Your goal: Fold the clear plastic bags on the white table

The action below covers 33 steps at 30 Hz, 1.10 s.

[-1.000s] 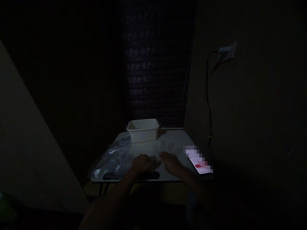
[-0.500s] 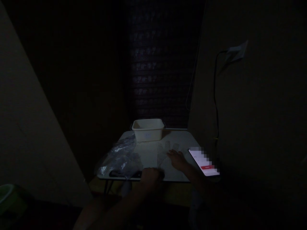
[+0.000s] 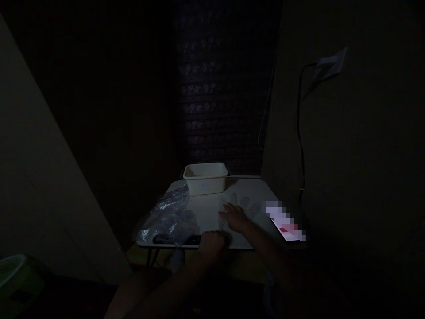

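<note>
Down at the near edge of the table [image 3: 202, 212], here's the left hand [image 3: 212, 243], curled at the right end of the dark slot [image 3: 166, 239]; its fingertips are lost in the gloom, so I can't tell whether its grip is closed on anything. Off to the lower left, a green basket [image 3: 20, 279] sits in shadow. Just beyond the left hand, the right hand [image 3: 234, 218] reaches in, palm down, grip open with fingers apart, over the clear plastic glove [image 3: 245, 200]. That glove lies flat on the tabletop, its see-through fingers fanning toward the far side; contact is too dark to call. Left of it, crinkled clear plastic [image 3: 169, 219] sprawls across the slot, catching glints. Over on the right edge, a phone [image 3: 285, 226] glows, screen up. At the back stands a white tub [image 3: 206, 179], upright, its near wall facing us. Farther still, a black cable [image 3: 299, 128] hangs from the wall socket [image 3: 332, 64], and the dark blind [image 3: 212, 88] fills the background.
</note>
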### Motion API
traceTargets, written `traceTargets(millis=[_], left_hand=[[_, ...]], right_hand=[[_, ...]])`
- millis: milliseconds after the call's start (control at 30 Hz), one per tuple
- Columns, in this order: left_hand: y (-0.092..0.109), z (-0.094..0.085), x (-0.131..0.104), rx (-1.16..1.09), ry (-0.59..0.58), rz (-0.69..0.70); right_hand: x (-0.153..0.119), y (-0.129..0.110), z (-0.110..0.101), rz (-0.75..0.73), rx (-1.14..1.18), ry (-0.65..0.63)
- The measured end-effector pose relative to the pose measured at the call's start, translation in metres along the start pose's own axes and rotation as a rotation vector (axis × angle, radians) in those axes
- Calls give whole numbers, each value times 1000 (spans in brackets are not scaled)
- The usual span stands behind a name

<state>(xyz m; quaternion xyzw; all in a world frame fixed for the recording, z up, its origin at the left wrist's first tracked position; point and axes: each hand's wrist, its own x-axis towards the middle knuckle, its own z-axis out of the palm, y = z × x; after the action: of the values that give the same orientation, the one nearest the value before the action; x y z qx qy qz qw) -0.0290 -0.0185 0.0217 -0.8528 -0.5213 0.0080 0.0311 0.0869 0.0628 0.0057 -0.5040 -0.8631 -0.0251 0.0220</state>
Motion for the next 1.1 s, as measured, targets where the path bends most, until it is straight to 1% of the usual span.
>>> traceTargets(millis=[167,300,400,533,667,833,967,1100], left_hand=[[-2,-1,-3,-20,5,-16],[-6,-1,-7,-55,47,-126],[-9,1,-6,-67,44,-194],[-9,4,-1,-47,26,-175],[-8,3,1,-10,14,-130],[-6,0,-3,59,-3,-64],[-5,-3,-8,71,34,26],[-12,-6,-4,63,84,-31]], right_hand=[[0,2,-1,3,-4,-18],[1,2,0,-1,-1,-28],[1,1,1,-3,5,-17],[1,1,3,-13,6,-7],[2,2,4,-5,5,-20],[3,3,5,-11,3,-14],[2,4,6,-16,18,0],[2,9,1,-11,62,63]])
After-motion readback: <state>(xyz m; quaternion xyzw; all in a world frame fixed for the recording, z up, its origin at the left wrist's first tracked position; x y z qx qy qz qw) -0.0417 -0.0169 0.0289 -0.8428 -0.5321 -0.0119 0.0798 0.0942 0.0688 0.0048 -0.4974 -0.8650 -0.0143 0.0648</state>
